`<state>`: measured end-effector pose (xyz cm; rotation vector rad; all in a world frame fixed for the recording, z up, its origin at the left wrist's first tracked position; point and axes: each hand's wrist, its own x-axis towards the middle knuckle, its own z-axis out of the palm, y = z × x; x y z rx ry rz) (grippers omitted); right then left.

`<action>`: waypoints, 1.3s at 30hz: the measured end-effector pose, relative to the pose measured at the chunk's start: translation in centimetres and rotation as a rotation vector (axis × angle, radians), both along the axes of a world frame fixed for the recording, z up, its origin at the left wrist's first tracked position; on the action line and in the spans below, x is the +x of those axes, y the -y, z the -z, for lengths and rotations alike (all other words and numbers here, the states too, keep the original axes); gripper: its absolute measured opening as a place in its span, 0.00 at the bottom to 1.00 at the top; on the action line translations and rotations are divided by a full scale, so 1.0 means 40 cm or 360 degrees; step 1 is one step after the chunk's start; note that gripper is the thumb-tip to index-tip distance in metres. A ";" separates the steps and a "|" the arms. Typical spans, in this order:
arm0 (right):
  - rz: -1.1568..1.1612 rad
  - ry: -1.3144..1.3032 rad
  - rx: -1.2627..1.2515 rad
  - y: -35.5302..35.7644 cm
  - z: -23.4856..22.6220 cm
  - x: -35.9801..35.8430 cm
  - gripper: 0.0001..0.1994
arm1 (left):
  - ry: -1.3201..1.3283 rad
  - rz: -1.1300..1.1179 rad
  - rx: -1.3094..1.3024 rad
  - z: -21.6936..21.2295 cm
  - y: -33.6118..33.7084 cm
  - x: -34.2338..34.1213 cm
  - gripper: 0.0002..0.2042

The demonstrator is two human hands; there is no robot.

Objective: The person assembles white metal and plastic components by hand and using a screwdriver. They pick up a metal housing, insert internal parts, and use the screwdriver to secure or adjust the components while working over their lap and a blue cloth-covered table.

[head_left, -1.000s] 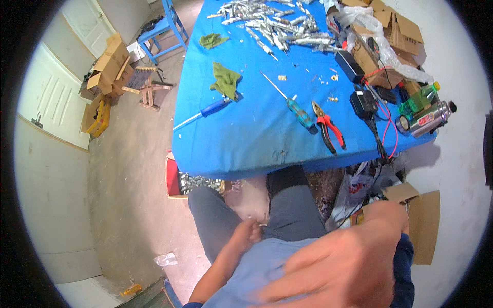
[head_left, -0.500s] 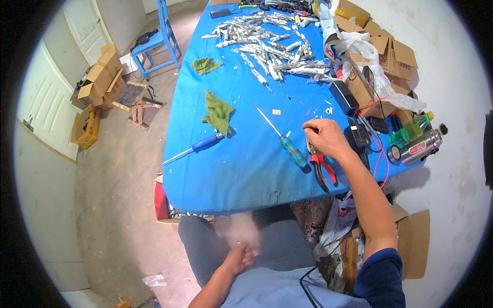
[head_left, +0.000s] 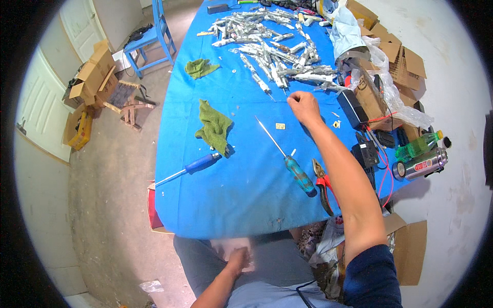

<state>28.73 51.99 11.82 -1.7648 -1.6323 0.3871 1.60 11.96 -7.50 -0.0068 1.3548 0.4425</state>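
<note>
My right hand (head_left: 304, 108) is over the blue table, its fingers bent together and pointing down. It is just below the near edge of a heap of white and silver pen-like pieces (head_left: 267, 61), close to a thin metal tip. Anything between its fingertips is hidden. My left hand (head_left: 239, 259) rests closed at my lap; what it holds, if anything, I cannot make out. A teal-handled screwdriver (head_left: 299, 175) and red-handled pliers (head_left: 322, 180) lie beside my right forearm, which partly covers the pliers. Farther left lies a blue-handled screwdriver (head_left: 200, 163).
Two green cloths (head_left: 214, 126) (head_left: 200, 68) lie on the blue tablecloth (head_left: 231, 200). Along the right edge are a black box (head_left: 351, 109), cables, a green bottle (head_left: 418, 148), a steel flask (head_left: 421, 163) and cardboard boxes (head_left: 411, 66). A blue chair (head_left: 151, 41) stands at the far left.
My right hand has moved away from the pliers, forward and slightly left toward the heap of pen-like pieces. My left hand stays closed at my lap. The whole view has shifted slightly.
</note>
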 end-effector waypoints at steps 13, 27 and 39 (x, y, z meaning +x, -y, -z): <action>0.0346 -0.0011 -0.0287 -0.079 -0.013 -0.045 0.09 | 0.0184 0.0096 0.0133 0.073 0.020 -0.046 0.09; -0.0169 -0.1644 -0.0594 0.409 -0.159 -0.007 0.06 | 0.0084 -0.0054 0.0249 -0.054 0.023 -0.040 0.08; -0.0506 -0.2386 -0.1019 0.978 -0.026 -0.172 0.05 | 0.0390 -0.0202 0.0520 -0.071 0.077 -0.047 0.16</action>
